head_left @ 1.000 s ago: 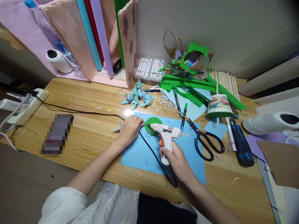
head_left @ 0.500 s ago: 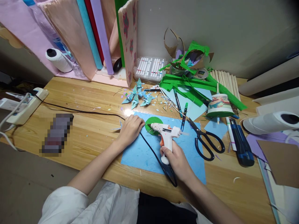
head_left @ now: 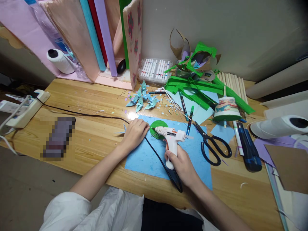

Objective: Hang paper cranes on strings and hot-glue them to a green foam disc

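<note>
My right hand [head_left: 179, 160] is wrapped round the handle of a white hot glue gun [head_left: 171, 136]. Its nozzle points left, over a green paper disc [head_left: 159, 131] lying on a blue sheet of paper [head_left: 141, 157]. Beside the disc, my left hand [head_left: 136, 131] is closed in a pinch, fingertips close to the nozzle. A thin pale thread [head_left: 150, 127] seems to show at those fingertips; most of it is hidden. Left of that hand, part of a blue folded paper piece [head_left: 124, 129] sticks out. The gun's black cord [head_left: 156, 152] passes by my left hand.
Black scissors [head_left: 211, 144], markers [head_left: 190, 120] and a blue-black cutter [head_left: 250, 149] lie to the right. Folded blue paper cranes [head_left: 141, 98] and green paper scraps [head_left: 192, 88] sit behind. A phone-shaped blurred object [head_left: 60, 136] and a power strip [head_left: 29, 109] are left.
Both hands and the glue gun stay almost in place. Less of the gun's orange trigger shows than before. The view has shifted very slightly.
</note>
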Available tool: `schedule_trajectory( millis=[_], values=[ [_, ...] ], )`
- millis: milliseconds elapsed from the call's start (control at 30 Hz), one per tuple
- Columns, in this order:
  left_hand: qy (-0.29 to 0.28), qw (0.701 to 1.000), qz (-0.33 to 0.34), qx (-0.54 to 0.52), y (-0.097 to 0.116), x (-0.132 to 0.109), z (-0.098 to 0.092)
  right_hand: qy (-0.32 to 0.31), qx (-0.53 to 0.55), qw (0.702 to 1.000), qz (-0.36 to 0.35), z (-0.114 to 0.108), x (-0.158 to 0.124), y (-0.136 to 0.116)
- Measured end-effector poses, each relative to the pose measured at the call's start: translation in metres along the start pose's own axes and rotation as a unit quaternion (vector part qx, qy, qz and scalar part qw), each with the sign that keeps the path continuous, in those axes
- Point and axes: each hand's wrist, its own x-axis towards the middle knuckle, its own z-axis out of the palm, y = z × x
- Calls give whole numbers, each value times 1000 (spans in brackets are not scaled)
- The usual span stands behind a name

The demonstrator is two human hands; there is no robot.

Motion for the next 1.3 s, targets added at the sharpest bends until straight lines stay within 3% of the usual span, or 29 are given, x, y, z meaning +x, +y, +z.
schedule_trajectory(
  millis=[533,933,1133,1300],
  values=[
    [4,1000,-1,-2,0,0,1,-1,4,1000,1,1,-1,-5],
    [10,1000,2,-29,-1,-1,-6,62,36,997,36,3,-14,0],
    [45,997,-12,-69,-3,-1,-23,91,113,989,8,7,-19,-4],
    [110,984,-76,-115,-2,-17,-53,58,234,968,-77,20,-25,-16]
  ],
)
